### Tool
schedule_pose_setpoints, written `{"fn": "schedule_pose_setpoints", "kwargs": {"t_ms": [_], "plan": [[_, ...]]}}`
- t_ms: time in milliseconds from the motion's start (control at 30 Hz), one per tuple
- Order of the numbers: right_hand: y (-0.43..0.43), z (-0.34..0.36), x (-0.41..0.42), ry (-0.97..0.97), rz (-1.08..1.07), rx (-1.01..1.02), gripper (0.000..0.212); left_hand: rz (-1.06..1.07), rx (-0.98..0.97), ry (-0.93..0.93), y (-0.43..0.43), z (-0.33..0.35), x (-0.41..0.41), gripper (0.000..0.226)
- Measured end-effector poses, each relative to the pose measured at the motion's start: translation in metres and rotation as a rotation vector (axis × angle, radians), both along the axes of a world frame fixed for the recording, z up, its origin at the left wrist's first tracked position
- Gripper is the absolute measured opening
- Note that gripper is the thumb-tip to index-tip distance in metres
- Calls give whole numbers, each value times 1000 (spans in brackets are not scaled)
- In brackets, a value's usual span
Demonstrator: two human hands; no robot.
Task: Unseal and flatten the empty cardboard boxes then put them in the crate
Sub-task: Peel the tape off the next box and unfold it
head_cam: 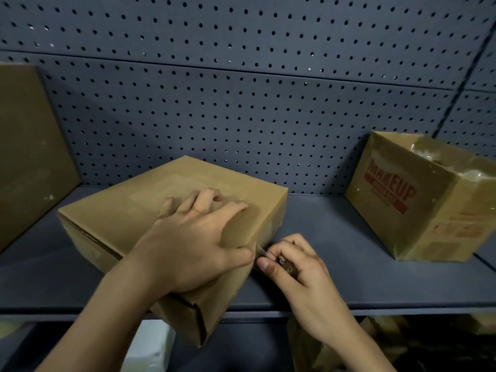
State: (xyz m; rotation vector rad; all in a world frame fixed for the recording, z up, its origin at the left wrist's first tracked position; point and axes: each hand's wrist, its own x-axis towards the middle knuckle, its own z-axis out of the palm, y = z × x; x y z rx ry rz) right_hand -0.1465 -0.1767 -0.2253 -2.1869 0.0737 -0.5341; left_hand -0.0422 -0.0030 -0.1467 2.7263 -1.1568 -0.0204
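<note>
Head view showed the left hand (188, 237) open flat on the box (107, 210), right hand (300, 269) fingers (294, 244) gripping a cutter (285, 263) at its edge.

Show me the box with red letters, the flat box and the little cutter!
Box with red letters (389, 194): head view, on its printed side wall.
Flat box (120, 210): head view, on its bare top.
Little cutter (259, 249): head view, on its blade at the box's edge.

We count three cardboard boxes: left box (26, 146), middle box (128, 210), printed box (418, 205). Two hands: left hand (193, 242), right hand (300, 277). One small cutter (261, 252).
</note>
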Motion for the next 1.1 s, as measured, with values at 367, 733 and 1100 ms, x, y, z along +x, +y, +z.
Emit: {"fn": "schedule_pose_setpoints", "kwargs": {"t_ms": [367,733,1100], "plan": [[-6,5,-3,24,75,261,7,-60,-22,90,7,4,1,85],[-32,8,2,-202,-140,1028,22,-130,46,185,30,17,-3,82],[-26,13,10,-324,-108,1118,22,-140,38,227,33,29,-4,73]]}}
